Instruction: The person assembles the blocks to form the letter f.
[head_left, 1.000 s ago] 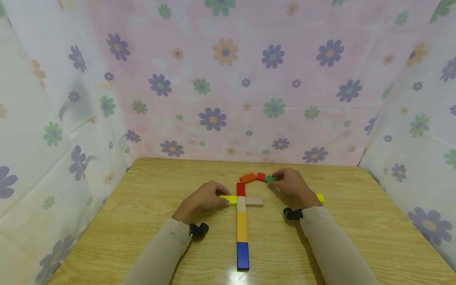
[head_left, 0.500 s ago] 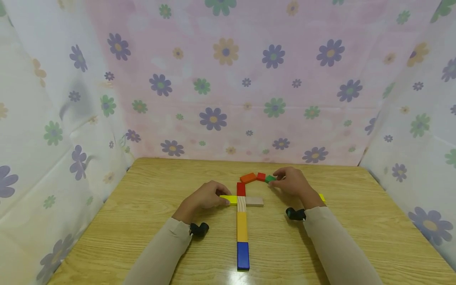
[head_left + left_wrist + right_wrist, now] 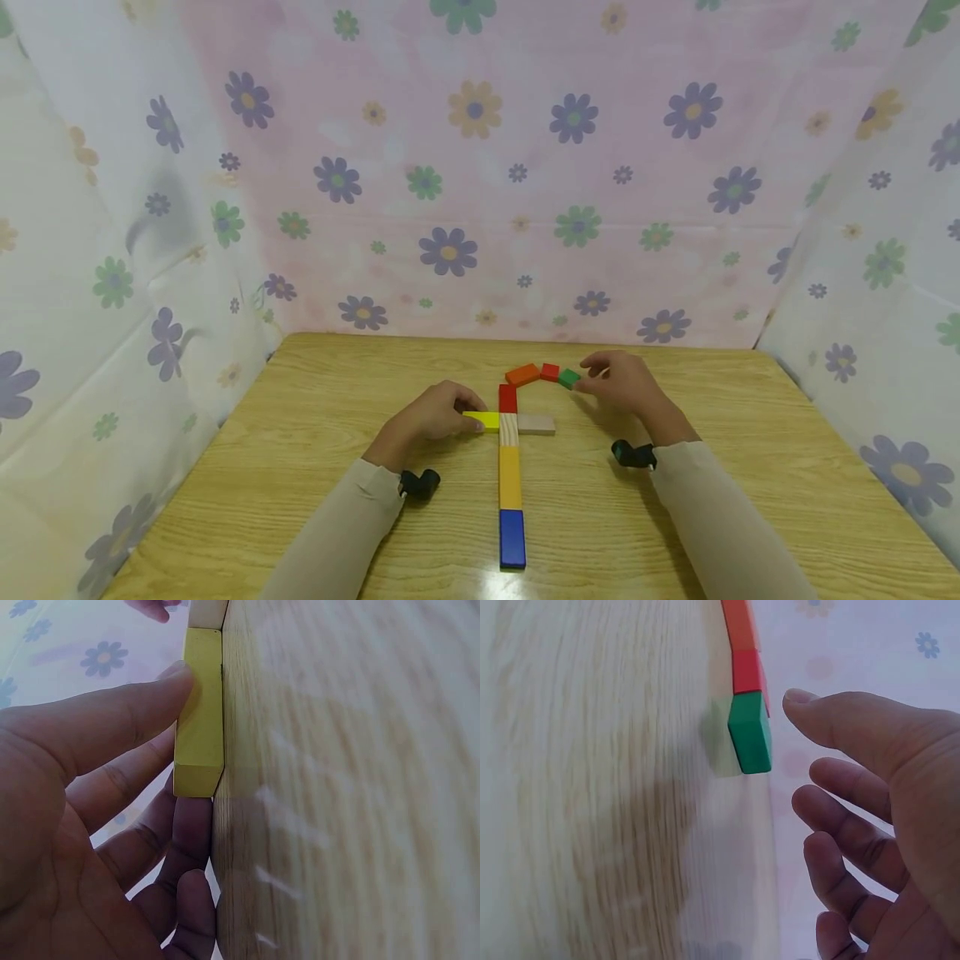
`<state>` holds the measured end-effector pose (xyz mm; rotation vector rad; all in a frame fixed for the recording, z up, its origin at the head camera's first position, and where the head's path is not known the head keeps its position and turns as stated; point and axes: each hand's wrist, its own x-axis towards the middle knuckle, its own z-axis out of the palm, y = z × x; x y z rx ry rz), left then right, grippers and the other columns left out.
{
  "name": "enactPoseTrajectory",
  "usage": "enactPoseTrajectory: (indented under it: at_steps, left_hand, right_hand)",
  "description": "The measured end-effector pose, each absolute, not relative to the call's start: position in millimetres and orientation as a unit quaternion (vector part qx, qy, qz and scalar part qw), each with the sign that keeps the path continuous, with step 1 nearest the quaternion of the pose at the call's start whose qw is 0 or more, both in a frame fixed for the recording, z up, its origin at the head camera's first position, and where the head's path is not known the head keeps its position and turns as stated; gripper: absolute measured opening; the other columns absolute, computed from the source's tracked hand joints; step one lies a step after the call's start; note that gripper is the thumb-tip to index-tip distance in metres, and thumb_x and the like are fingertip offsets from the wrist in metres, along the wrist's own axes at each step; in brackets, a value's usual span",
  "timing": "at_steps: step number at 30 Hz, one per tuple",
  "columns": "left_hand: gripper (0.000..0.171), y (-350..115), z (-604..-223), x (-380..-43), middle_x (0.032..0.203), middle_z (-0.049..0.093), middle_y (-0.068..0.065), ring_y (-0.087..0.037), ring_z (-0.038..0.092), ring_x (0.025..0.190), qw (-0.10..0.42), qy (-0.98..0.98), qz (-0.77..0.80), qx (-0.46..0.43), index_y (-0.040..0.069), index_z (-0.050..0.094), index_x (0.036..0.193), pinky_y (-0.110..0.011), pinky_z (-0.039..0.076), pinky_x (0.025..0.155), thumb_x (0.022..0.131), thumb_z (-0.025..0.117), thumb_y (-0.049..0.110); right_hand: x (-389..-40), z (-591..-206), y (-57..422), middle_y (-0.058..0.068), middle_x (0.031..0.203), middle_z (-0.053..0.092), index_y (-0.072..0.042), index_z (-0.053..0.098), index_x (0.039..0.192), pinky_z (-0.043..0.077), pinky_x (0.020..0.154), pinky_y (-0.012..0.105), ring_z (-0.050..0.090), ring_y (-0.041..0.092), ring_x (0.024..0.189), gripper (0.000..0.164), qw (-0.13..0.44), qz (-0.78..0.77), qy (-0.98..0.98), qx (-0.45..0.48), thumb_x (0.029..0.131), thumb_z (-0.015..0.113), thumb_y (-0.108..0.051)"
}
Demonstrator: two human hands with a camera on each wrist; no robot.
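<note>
My left hand [image 3: 437,412] pinches a yellow block [image 3: 201,712] between thumb and fingers, flat on the table at the left side of a natural wood block [image 3: 508,430]. To the right, my right hand [image 3: 621,382] is just beside a green block [image 3: 750,733], its fingers loosely bent and holding nothing; the right wrist view shows a gap between thumb and block. The green block ends a curved row with a small red block [image 3: 551,372] and an orange block [image 3: 522,374]. Below the orange one lies another red block [image 3: 507,398].
A pale wood block [image 3: 536,425] lies right of the natural wood one. An amber block [image 3: 510,477] and a blue block [image 3: 512,538] continue the column towards the person. The wooden table [image 3: 315,517] ends at a flowered cloth [image 3: 510,275] behind.
My right hand has let go of the green block and drawn away to the right; its forearm now hides the yellow block at the right. My left hand stays put.
</note>
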<state>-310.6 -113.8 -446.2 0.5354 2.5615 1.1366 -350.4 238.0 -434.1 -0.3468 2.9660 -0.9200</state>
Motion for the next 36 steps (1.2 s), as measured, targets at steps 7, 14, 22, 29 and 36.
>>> enactPoseTrajectory:
  at_steps: [7, 14, 22, 29, 36]
  left_hand:
    - [0.018, -113.5, -445.9, -308.4, 0.106, 0.073, 0.003, -0.016, 0.063, 0.094, 0.144, 0.889, 0.393, 0.186, 0.018, 0.079, 0.110, -0.031, 0.055, 0.079, 0.092, 0.080, 0.018]
    - [0.016, -114.1, -446.2, -307.2, 0.104, 0.073, 0.004, -0.016, 0.063, 0.092, 0.142, 0.888, 0.395, 0.187, 0.018, 0.079, 0.109, -0.031, 0.054, 0.078, 0.093, 0.080, 0.017]
    - [0.017, -114.1, -443.9, -308.3, 0.104, 0.072, 0.004, -0.016, 0.062, 0.093, 0.143, 0.889, 0.396, 0.182, 0.019, 0.079, 0.110, -0.032, 0.054, 0.080, 0.093, 0.080, 0.019]
    - [0.017, -114.3, -444.2, -310.4, 0.105, 0.073, 0.004, -0.016, 0.063, 0.092, 0.139, 0.889, 0.394, 0.187, 0.018, 0.079, 0.109, -0.032, 0.055, 0.081, 0.093, 0.080, 0.018]
    - [0.018, -114.2, -444.3, -307.4, 0.102, 0.070, 0.003, -0.017, 0.060, 0.091, 0.142, 0.890, 0.392, 0.186, 0.017, 0.078, 0.111, -0.034, 0.053, 0.082, 0.093, 0.079, 0.017]
  right_hand:
    - [-343.0, -431.5, 247.5, 0.013, 0.118, 0.071, -0.010, 0.069, 0.133, 0.056, 0.088, 0.051, 0.065, 0.034, 0.107, 0.052, -0.010, -0.288, 0.950, -0.117, 0.092, 0.077, -0.041]
    - [-336.6, -429.3, 255.9, 0.013, 0.119, 0.072, -0.010, 0.070, 0.132, 0.055, 0.087, 0.051, 0.065, 0.032, 0.106, 0.052, -0.024, -0.291, 0.949, -0.120, 0.092, 0.078, -0.043]
    - [-329.6, -424.8, 270.0, 0.016, 0.123, 0.070, -0.010, 0.068, 0.134, 0.055, 0.086, 0.052, 0.064, 0.033, 0.108, 0.057, -0.024, -0.296, 0.947, -0.122, 0.093, 0.076, -0.048]
    - [-322.1, -423.0, 282.6, 0.015, 0.123, 0.070, -0.011, 0.068, 0.134, 0.056, 0.086, 0.051, 0.064, 0.033, 0.108, 0.058, -0.036, -0.297, 0.947, -0.120, 0.093, 0.074, -0.052]
    - [-314.7, -422.9, 296.2, 0.016, 0.124, 0.069, -0.010, 0.068, 0.134, 0.056, 0.086, 0.052, 0.064, 0.034, 0.109, 0.060, -0.031, -0.304, 0.945, -0.120, 0.093, 0.074, -0.053]
